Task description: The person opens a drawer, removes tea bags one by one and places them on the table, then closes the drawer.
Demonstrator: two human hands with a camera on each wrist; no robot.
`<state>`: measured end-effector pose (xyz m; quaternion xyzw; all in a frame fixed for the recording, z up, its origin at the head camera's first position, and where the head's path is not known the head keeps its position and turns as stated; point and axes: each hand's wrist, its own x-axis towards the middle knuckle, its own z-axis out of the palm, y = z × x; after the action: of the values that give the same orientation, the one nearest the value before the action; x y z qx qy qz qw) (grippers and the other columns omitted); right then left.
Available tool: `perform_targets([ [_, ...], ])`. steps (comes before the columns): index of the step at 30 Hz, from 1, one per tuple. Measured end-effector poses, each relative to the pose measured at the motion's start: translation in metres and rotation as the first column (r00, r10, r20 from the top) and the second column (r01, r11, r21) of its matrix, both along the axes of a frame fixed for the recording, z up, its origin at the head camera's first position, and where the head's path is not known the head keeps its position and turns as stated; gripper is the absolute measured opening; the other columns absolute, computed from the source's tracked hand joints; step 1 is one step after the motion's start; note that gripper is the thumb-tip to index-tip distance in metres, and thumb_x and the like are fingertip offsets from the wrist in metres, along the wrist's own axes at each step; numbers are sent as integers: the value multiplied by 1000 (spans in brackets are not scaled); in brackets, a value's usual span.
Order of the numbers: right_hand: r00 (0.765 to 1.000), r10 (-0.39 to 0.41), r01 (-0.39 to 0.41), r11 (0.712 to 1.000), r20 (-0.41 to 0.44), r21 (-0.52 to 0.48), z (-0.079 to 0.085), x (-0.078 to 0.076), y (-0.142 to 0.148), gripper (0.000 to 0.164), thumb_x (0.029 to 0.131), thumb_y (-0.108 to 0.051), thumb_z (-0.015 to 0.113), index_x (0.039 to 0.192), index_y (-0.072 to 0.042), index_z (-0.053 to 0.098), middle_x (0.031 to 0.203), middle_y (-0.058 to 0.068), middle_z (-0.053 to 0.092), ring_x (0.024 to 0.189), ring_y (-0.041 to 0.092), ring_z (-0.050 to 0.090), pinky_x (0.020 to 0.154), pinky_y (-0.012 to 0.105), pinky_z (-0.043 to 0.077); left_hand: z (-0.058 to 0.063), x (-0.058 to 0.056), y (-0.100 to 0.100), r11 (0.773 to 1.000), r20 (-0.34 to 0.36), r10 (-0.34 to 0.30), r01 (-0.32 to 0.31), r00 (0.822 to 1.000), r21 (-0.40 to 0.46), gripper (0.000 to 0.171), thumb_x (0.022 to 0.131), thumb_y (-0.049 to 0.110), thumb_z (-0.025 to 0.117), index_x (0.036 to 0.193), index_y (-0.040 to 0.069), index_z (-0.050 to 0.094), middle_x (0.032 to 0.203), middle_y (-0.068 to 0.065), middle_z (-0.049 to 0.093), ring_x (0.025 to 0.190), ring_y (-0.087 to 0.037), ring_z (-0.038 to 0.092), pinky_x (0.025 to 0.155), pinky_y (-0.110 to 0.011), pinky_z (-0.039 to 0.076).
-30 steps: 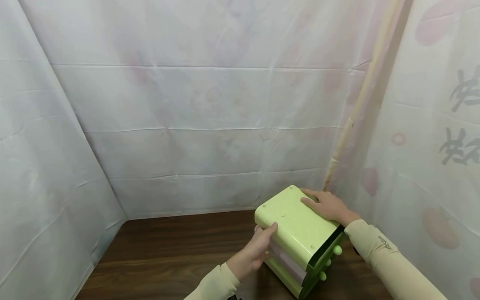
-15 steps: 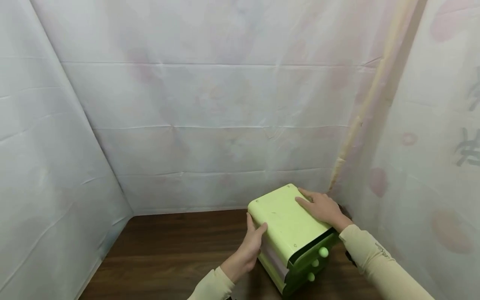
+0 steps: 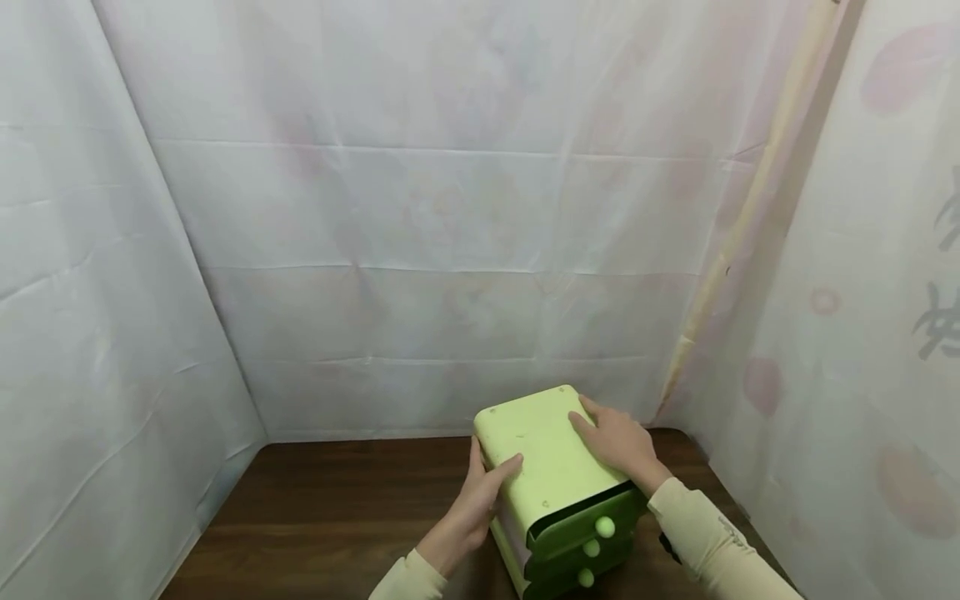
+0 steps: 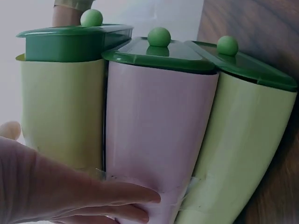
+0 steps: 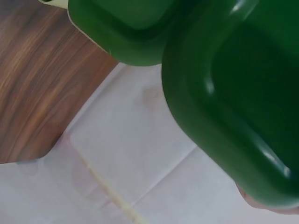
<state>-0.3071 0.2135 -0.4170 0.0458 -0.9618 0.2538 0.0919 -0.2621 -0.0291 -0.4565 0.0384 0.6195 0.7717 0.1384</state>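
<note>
I record, from the remote station, one drawer unit [image 3: 551, 450] at five o'clock in the head view, upright at the wood-grained table [image 3: 337, 492]; its underside is hidden. Its outer shells [image 4: 65, 116] are smooth, slightly glossy and round-cornered: pale green at top and bottom, with a pink shell [image 4: 159, 116] between. Three dark green drawers [image 3: 566, 537] carry light green ball knobs [image 3: 604, 527]. The top drawer [image 4: 65, 46] stands slightly out of its shell. A creased, pale sheet [image 3: 420, 217] hangs at twelve o'clock.

Left hand [image 3: 474, 502]: at the unit's eight o'clock side, thumb laid over its top, fingers nearly straight against the pink shell; the spread is wide. Right hand [image 3: 615, 442]: at three o'clock, thumb resting on the top, fingers reaching over the edge; some are hidden, and I cannot tell how closely they hold. The forearms wear cream sleeves [image 3: 708, 537], entering near seven and five o'clock.

The knobbed front points to five o'clock; the top's long axis runs from eleven to five
</note>
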Motion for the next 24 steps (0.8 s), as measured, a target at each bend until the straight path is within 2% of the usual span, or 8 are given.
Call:
perform_targets([
  [3, 1000, -9, 9, 1000, 4, 19, 0, -2, -7, 64, 100, -54, 42, 151, -15, 39, 127, 19, 60, 65, 24, 57, 56, 39, 42, -2, -2, -4, 1000, -21, -12, 12, 1000, -6, 120, 88, 41, 72, 150, 23, -29, 154, -28, -17, 136, -51, 19, 102, -61, 29],
  [6, 1000, -1, 1, 1000, 12, 14, 0, -3, -14, 70, 98, -57, 43, 152, -13, 35, 134, 19, 56, 91, 34, 63, 70, 48, 47, -3, -6, -10, 1000, -30, -26, 26, 999, -7, 119, 88, 41, 71, 149, 26, -31, 154, -29, -17, 134, -51, 24, 99, -61, 30],
  [8, 999, 31, -30, 999, 20, -21, 1, -4, -19, 77, 96, -59, 45, 154, -11, 31, 140, 19, 49, 110, 39, 58, 83, 54, 45, -3, -9, -15, 1000, -30, -27, 27, 999, -7, 117, 89, 40, 69, 149, 28, -30, 154, -28, -18, 134, -51, 23, 98, -63, 29],
  [10, 997, 74, -71, 994, 37, -83, 1, -5, -23, 83, 94, -61, 49, 155, -8, 26, 145, 20, 43, 123, 40, 49, 92, 56, 41, -3, -11, -21, 1000, -29, -22, 22, 999, -5, 114, 90, 39, 68, 149, 29, -29, 154, -26, -20, 135, -51, 20, 97, -65, 27],
  [13, 988, 137, -123, 975, 65, -185, 0, -6, -29, 91, 92, -61, 54, 155, -6, 20, 148, 22, 38, 127, 39, 45, 97, 55, 38, -5, -14, -31, 1000, -35, -27, 27, 999, -6, 112, 91, 37, 67, 150, 31, -28, 154, -24, -22, 137, -50, 14, 98, -68, 24],
  [15, 983, 161, -133, 957, 91, -257, 0, -7, -32, 92, 91, -58, 57, 156, -7, 17, 149, 22, 36, 124, 36, 48, 96, 52, 39, -5, -16, -37, 999, -41, -42, 42, 998, -4, 110, 91, 36, 66, 150, 32, -27, 154, -23, -23, 138, -50, 11, 99, -68, 23],
  [19, 970, 210, -142, 900, 125, -413, 3, -9, -35, 91, 92, -47, 64, 157, -12, 12, 154, 18, 29, 116, 30, 50, 96, 49, 39, -5, -23, -46, 997, -50, -76, 76, 996, 3, 110, 91, 36, 67, 150, 34, -26, 155, -21, -24, 139, -48, 12, 102, -64, 25],
  [24, 951, 269, -140, 818, 155, -558, 4, -8, -45, 93, 92, -40, 67, 158, -14, 7, 159, 15, 14, 133, 35, 36, 102, 52, 33, -3, -31, -62, 997, -39, -74, 75, 997, 30, 109, 91, 33, 67, 151, 34, -24, 157, -19, -20, 136, -43, 22, 100, -51, 33],
])
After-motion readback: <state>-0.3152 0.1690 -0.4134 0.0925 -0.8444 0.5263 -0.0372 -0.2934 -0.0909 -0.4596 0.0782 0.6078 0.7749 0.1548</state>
